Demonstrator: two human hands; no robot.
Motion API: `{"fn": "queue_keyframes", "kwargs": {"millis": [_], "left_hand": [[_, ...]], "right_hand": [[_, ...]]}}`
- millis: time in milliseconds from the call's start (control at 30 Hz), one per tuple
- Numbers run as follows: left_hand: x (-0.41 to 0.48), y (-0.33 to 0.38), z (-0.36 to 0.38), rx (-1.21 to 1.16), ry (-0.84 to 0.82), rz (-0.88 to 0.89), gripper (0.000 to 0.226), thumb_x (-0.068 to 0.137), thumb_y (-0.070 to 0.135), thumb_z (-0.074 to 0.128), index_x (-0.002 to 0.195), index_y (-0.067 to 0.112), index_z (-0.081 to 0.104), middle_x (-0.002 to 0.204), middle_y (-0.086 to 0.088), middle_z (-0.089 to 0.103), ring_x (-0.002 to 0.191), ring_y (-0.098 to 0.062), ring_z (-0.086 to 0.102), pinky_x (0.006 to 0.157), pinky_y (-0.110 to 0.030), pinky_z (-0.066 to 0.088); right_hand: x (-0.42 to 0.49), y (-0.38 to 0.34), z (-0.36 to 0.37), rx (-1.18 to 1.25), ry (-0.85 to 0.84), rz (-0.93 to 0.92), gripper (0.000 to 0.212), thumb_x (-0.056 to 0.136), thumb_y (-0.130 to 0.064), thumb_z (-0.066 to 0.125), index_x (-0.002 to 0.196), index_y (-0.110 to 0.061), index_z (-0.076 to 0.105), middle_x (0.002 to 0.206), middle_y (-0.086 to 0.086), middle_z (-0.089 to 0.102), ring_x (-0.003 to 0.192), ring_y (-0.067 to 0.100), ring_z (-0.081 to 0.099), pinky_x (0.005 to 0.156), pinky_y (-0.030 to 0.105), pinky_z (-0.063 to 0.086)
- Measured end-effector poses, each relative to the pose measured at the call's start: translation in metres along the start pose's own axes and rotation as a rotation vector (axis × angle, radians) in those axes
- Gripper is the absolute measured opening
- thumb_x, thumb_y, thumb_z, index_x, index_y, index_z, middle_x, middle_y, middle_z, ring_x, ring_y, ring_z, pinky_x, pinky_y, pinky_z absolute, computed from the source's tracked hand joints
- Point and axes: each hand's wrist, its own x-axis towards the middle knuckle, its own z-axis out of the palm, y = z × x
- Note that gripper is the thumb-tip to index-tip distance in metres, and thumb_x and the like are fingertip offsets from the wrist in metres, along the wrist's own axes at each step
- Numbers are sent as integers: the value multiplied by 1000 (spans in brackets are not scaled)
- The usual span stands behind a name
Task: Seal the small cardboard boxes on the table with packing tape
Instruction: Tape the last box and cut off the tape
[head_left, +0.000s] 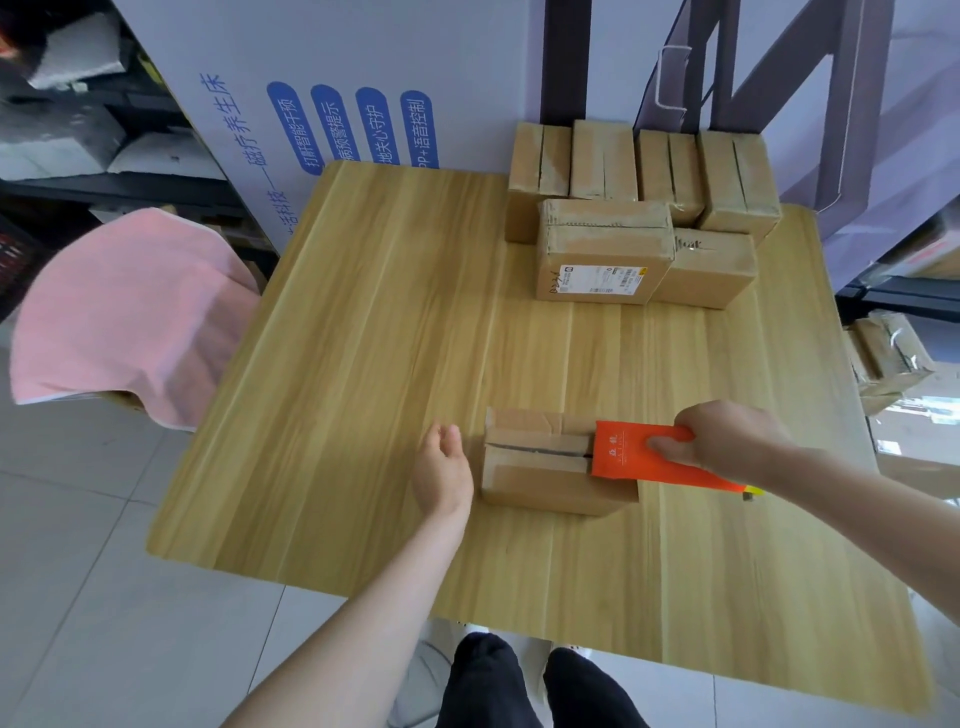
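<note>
- Right hand: fingers curled round the rear of an orange tape dispenser, thumb lying on its top face. The grip looks firm.
- Dispenser: its front end rests on the top of the small cardboard box, over the right-hand part of the centre seam. Whether any tape is laid cannot be told.
- Left hand: open, fingers relaxed, holding nothing. It sits just beside the box's left end; contact cannot be confirmed.
- Box in hand: stands near the front edge of the table, right of centre. The flaps are down, and the seam shows as a dark slit running left to right.
- Handling, by judgement: the box appears light and fairly stiff, with corners already scuffed. It would likely slide on the smooth wood under the pull of the dispenser. It is best braced at the left end or pressed flat on the flaps beside the seam, clear of the tape's path.
- Risk, by judgement: an unbraced box may skew and the tape run off the seam.
- Remaining stock: a cluster of boxes at the far right of the table, one labelled box in front.
- Surroundings: a pink cloth lies off the table's left edge.
</note>
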Motion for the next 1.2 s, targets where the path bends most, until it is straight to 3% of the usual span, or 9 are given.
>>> {"fn": "queue_keyframes", "kwargs": {"millis": [100, 267, 367, 433, 500, 600, 767, 1000, 1200], "left_hand": [[-21, 10, 17, -169, -265, -49, 58, 102, 46, 31, 148, 12, 30, 150, -2, 37, 138, -24, 35, 109, -33, 29], [-17, 9, 23, 28, -218, 123, 55, 102, 38, 37, 149, 9, 31, 150, -7, 41, 137, -23, 38, 107, -29, 31], [-16, 17, 27, 318, -13, 489, 50, 100, 23, 46, 147, 11, 33, 154, -5, 33, 145, -21, 23, 117, -34, 23], [-17, 31, 41, 423, -26, 831, 41, 97, 16, 51, 138, 11, 48, 147, -5, 44, 143, -22, 29, 117, -39, 26], [-14, 41, 60, 528, -115, 985, 33, 96, 14, 52, 129, 10, 58, 139, -6, 54, 137, -25, 38, 115, -44, 29], [-11, 41, 77, 726, -187, 965, 32, 99, 20, 44, 128, 16, 58, 129, -2, 60, 127, -23, 48, 114, -39, 27], [-12, 34, 81, 832, -104, 960, 37, 99, 35, 26, 108, 23, 60, 103, 7, 64, 101, -19, 56, 96, -35, 36], [-15, 32, 77, 860, -97, 948, 42, 100, 38, 21, 109, 25, 60, 103, 10, 64, 100, -16, 55, 96, -33, 35], [-15, 34, 80, 888, -92, 929, 47, 100, 40, 18, 112, 25, 61, 107, 11, 64, 103, -15, 55, 97, -34, 35]], "right_hand": [[0, 1, 4, 20, -5, 8, 51, 88, -68, 37, 91, -25, 64, 80, -7, 63, 76, 12, 61, 69, 30, 54], [-4, 4, 6, 66, 1, 0, 49, 89, -66, 37, 89, -25, 63, 78, -7, 63, 72, 11, 62, 62, 27, 53], [-4, 6, 11, 98, 0, -5, 49, 89, -66, 38, 87, -24, 64, 77, -6, 63, 70, 12, 63, 63, 30, 56], [-5, 9, 16, 125, 14, -10, 51, 89, -66, 39, 85, -21, 64, 76, -5, 63, 69, 12, 62, 60, 30, 54], [-5, 11, 20, 141, 27, -21, 52, 89, -66, 40, 84, -20, 63, 74, -5, 63, 67, 12, 62, 58, 29, 51], [-4, 14, 25, 181, 17, -35, 51, 88, -65, 40, 82, -20, 62, 73, -5, 62, 67, 13, 62, 55, 28, 48], [-5, 22, 37, 225, 34, -93, 47, 89, -63, 41, 83, -21, 61, 69, -7, 60, 64, 12, 61, 48, 24, 43], [6, 43, 41, 284, 30, -209, 42, 89, -61, 43, 88, -24, 63, 77, -7, 63, 73, 12, 61, 53, 25, 43], [1, 114, 51, 261, -19, -111, 40, 88, -63, 45, 92, -27, 62, 75, -9, 61, 68, 9, 55, 51, 23, 37]]}}
